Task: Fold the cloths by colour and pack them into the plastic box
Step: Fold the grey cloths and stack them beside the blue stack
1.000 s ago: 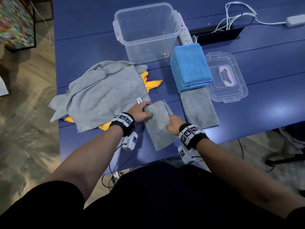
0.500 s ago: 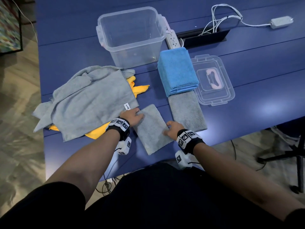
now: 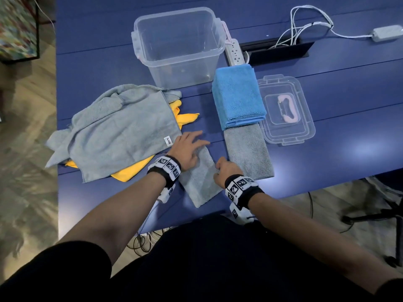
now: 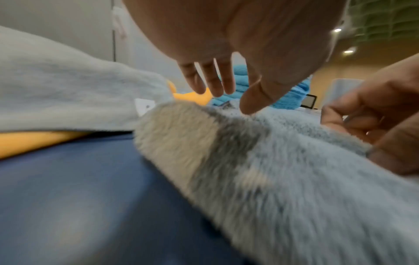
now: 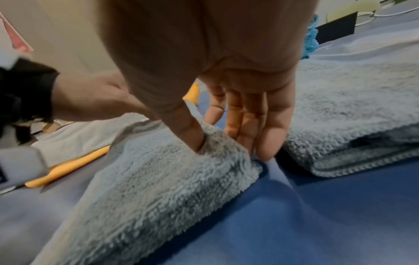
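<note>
The right hand (image 3: 226,168) pinches the right edge of the small folded grey cloth (image 3: 199,182) — in the right wrist view its thumb (image 5: 192,132) digs into the pile on top while the other fingers (image 5: 254,129) reach down along the cloth's side toward the table. The left hand (image 3: 187,147) lies with fingers straight and spread, flat across the far end of the same cloth, fingertips pointing toward two o'clock; it grasps nothing. In the left wrist view those fingers (image 4: 213,80) hang just above the grey pile.

That cloth sits on the blue table (image 3: 349,131) near its front edge, angled slightly. Just beside it at three o'clock lies a second folded grey cloth (image 3: 248,153), and touching that one's far end, at twelve o'clock from it, a stack of folded blue cloths (image 3: 237,94).

At nine to ten o'clock from the hands — a loose heap: an unfolded grey cloth (image 3: 122,131) spread over yellow cloths (image 3: 185,118) that poke out at both ends.

The clear plastic box (image 3: 178,46) stands open at twelve o'clock, with nothing visible inside. Its lid (image 3: 285,110) rests flat at two o'clock, beside the blue stack. Farther back, a white power strip (image 3: 235,51) and white cables (image 3: 305,25).
</note>
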The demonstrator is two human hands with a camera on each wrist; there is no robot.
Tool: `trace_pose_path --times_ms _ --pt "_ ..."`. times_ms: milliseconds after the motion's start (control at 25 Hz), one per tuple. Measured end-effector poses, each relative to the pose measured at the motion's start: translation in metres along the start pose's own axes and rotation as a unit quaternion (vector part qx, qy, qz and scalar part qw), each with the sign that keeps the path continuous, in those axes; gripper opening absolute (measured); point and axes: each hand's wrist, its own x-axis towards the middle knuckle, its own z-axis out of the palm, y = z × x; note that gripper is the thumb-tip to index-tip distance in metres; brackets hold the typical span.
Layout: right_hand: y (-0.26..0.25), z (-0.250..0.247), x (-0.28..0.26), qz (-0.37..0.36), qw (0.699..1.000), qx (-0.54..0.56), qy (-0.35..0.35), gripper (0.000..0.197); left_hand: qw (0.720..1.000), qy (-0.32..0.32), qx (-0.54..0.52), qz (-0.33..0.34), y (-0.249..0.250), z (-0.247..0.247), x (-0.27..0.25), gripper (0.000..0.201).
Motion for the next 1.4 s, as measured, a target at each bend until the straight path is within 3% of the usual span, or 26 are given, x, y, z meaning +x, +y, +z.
trace_pose_path --times_ms 80,240,360,440,520,560,640,760,800,880,960,1040,1160,1280,1400 --pt "0.001 0.002 -0.001 0.0 1.0 -0.009 -0.002 0.028 0.997 -0.063 0.036 -0.023 0.001 -0.003 0.018 0.043" --pt "0.003 0.005 0.0 0.003 1.0 -0.008 0.003 0.03 0.98 -0.093 0.146 -0.102 0.001 -0.013 0.037 0.047" --pt "0.001 0.007 -0.001 -0.022 0.998 -0.048 0.037 0.037 0.982 0.012 0.056 -0.178 0.005 -0.011 0.031 0.033" --pt "-0.001 0.008 -0.001 -0.065 0.994 -0.055 0.074 0.042 0.984 0.101 0.013 -0.143 0.008 0.002 0.015 0.031" --pt "0.0 0.009 0.002 -0.087 0.993 -0.06 0.06 0.047 0.99 0.115 0.021 -0.079 0.006 0.019 -0.005 0.035" --pt "0.001 0.009 0.003 -0.082 0.994 -0.065 0.043 0.05 0.991 0.106 0.029 -0.08 0.003 0.024 -0.011 0.037" --pt "0.002 0.008 0.002 -0.067 0.995 -0.072 0.026 0.05 0.978 0.115 0.011 -0.172 0.001 0.026 -0.02 0.039" --pt "0.0 0.005 0.002 -0.08 0.995 -0.038 0.052 0.044 0.923 0.19 -0.064 -0.329 0.007 0.017 -0.039 0.039" --pt "-0.002 0.003 0.004 -0.084 0.995 -0.015 0.053 0.044 0.903 0.181 -0.098 -0.378 0.01 0.011 -0.047 0.046" --pt "-0.006 0.004 0.01 -0.072 0.997 0.021 0.022 0.045 0.865 0.08 -0.144 -0.474 0.013 0.006 -0.067 0.067" --pt "-0.008 0.006 0.015 -0.044 0.998 0.029 -0.029 0.041 0.858 -0.016 -0.175 -0.482 0.013 0.004 -0.078 0.076" --pt "-0.01 0.008 0.015 -0.026 0.998 0.044 -0.049 0.035 0.831 -0.04 -0.29 -0.474 0.007 0.008 -0.081 0.066" --pt "-0.007 0.003 0.015 -0.017 0.995 0.082 -0.062 0.03 0.754 0.013 -0.471 -0.459 0.005 0.017 -0.08 0.057" --pt "0.001 -0.003 0.018 -0.037 0.987 0.131 -0.088 0.032 0.661 0.072 -0.607 -0.435 0.029 0.003 -0.071 0.024" --pt "0.003 -0.014 0.018 -0.039 0.975 0.194 -0.101 0.067 0.606 0.101 -0.686 -0.389 0.051 -0.017 -0.058 0.017"
